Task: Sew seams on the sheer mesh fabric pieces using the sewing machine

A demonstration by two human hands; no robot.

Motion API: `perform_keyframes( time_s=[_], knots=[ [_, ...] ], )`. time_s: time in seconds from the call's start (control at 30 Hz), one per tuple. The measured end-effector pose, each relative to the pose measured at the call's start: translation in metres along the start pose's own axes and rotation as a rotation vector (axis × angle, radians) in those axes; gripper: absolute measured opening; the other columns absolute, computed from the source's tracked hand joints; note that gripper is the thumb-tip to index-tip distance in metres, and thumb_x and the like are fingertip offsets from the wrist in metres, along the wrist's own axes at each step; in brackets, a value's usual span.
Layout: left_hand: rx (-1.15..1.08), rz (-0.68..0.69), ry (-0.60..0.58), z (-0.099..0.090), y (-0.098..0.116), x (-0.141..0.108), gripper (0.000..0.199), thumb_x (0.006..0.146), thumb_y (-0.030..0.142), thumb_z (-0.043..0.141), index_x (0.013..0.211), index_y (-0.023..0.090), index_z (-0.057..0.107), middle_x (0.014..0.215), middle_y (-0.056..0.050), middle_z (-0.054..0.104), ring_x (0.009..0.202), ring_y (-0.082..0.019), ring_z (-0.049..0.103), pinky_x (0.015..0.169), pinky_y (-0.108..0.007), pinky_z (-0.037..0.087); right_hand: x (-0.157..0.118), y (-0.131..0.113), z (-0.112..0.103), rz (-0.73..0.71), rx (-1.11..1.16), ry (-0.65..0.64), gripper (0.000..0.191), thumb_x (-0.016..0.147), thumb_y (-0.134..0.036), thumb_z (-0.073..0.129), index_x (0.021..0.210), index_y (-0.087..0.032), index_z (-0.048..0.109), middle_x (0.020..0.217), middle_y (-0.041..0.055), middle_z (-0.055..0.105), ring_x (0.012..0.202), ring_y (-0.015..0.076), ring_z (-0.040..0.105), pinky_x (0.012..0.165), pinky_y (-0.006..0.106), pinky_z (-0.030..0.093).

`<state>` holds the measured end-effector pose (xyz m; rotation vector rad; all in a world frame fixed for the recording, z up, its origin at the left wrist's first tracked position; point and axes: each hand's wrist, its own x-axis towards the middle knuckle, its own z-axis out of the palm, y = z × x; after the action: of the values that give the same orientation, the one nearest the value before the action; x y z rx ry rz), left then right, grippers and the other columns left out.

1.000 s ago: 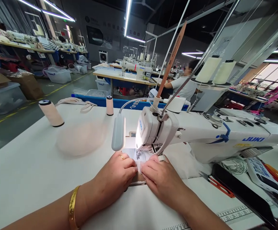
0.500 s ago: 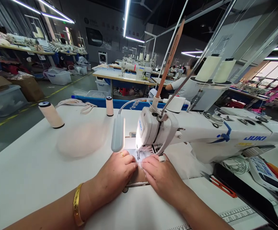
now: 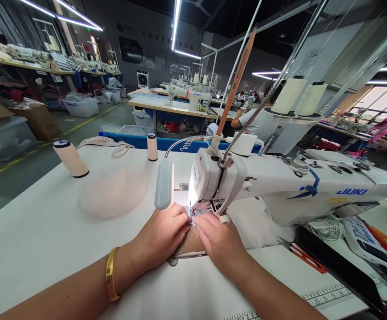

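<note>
A white sewing machine (image 3: 210, 178) stands over the white table, its needle area lit. My left hand (image 3: 167, 231) is closed just left of the needle, fingertips pinching the edge of pale, sheer fabric (image 3: 195, 232). From the right, my right hand (image 3: 218, 235) presses its closed fingers on the same fabric, close under the presser foot. The fingertips of both hands nearly meet. More sheer fabric (image 3: 260, 222) spreads to the right of the needle. Below the hands lies a brown plate (image 3: 191, 244).
Two thread cones (image 3: 70, 159) (image 3: 152, 147) stand at the back left, near a pale fabric piece (image 3: 113, 193). A grey lamp (image 3: 164, 184) hangs beside the machine head. Right: a black object (image 3: 340, 266), orange-handled tool (image 3: 308, 258) and coiled cable (image 3: 325, 229). A person (image 3: 255, 122) sits behind.
Both hands have shifted slightly up toward the needle, and the right fingertips now lie closer to it. More of the brown plate shows between the hands.
</note>
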<state>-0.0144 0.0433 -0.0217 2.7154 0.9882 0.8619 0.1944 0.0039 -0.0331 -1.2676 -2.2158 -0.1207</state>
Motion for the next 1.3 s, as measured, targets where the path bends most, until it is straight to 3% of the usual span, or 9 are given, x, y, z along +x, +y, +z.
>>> perform_keyframes(
  time_s=[0.17, 0.4, 0.63, 0.93, 1.1, 1.3],
  knots=[
    [-0.021, -0.012, 0.036, 0.007, -0.003, -0.003, 0.02, 0.097, 0.014, 0.048, 0.089, 0.021, 0.065, 0.093, -0.006, 0.067, 0.086, -0.023, 0.062, 0.073, -0.036, 0.046, 0.002, -0.006, 0.005, 0.043, -0.008, 0.057, 0.03, 0.101, -0.01, 0.051, 0.076, -0.021, 0.062, 0.072, 0.0002, 0.06, 0.068, 0.0168, 0.05, 0.064, 0.031, 0.031],
    [-0.023, 0.008, 0.068, 0.009, -0.005, -0.004, 0.023, 0.097, 0.013, 0.045, 0.089, 0.021, 0.065, 0.091, -0.006, 0.068, 0.086, -0.023, 0.063, 0.071, -0.035, 0.046, 0.003, -0.007, 0.006, 0.105, 0.086, 0.044, 0.03, 0.105, -0.016, 0.049, 0.079, -0.022, 0.063, 0.075, 0.0004, 0.065, 0.071, 0.0174, 0.057, 0.066, 0.03, 0.035],
    [-0.025, -0.019, -0.003, -0.002, 0.0, 0.0, 0.021, 0.097, 0.014, 0.048, 0.088, 0.02, 0.067, 0.092, -0.006, 0.069, 0.085, -0.023, 0.063, 0.075, -0.037, 0.049, -0.001, -0.004, 0.008, 0.159, 0.119, 0.061, 0.023, 0.099, -0.014, 0.051, 0.097, -0.024, 0.071, 0.088, 0.0014, 0.071, 0.077, 0.0186, 0.063, 0.066, 0.029, 0.04],
    [-0.032, -0.004, 0.026, -0.003, 0.001, 0.0, 0.02, 0.095, 0.013, 0.05, 0.088, 0.02, 0.067, 0.091, -0.006, 0.07, 0.085, -0.023, 0.064, 0.075, -0.037, 0.049, 0.0, -0.005, 0.009, 0.184, 0.086, 0.026, 0.025, 0.104, -0.02, 0.054, 0.083, -0.025, 0.066, 0.082, 0.0, 0.069, 0.073, 0.0182, 0.06, 0.066, 0.029, 0.039],
    [-0.015, 0.0, 0.021, -0.003, 0.001, 0.0, 0.022, 0.096, 0.013, 0.048, 0.086, 0.02, 0.067, 0.089, -0.006, 0.069, 0.083, -0.023, 0.064, 0.073, -0.037, 0.049, 0.001, -0.008, 0.005, 0.152, 0.08, 0.037, 0.025, 0.102, -0.017, 0.054, 0.081, -0.024, 0.064, 0.08, 0.0003, 0.066, 0.074, 0.0182, 0.057, 0.067, 0.029, 0.036],
    [0.03, 0.061, 0.06, -0.002, -0.002, -0.001, 0.031, 0.1, 0.014, 0.045, 0.088, 0.021, 0.072, 0.087, -0.006, 0.069, 0.08, -0.021, 0.063, 0.073, -0.036, 0.049, -0.003, -0.006, 0.0, -0.073, -0.098, 0.011, 0.027, 0.093, -0.001, 0.052, 0.078, -0.021, 0.061, 0.077, 0.0001, 0.061, 0.072, 0.0171, 0.053, 0.065, 0.032, 0.029]
  ],
)
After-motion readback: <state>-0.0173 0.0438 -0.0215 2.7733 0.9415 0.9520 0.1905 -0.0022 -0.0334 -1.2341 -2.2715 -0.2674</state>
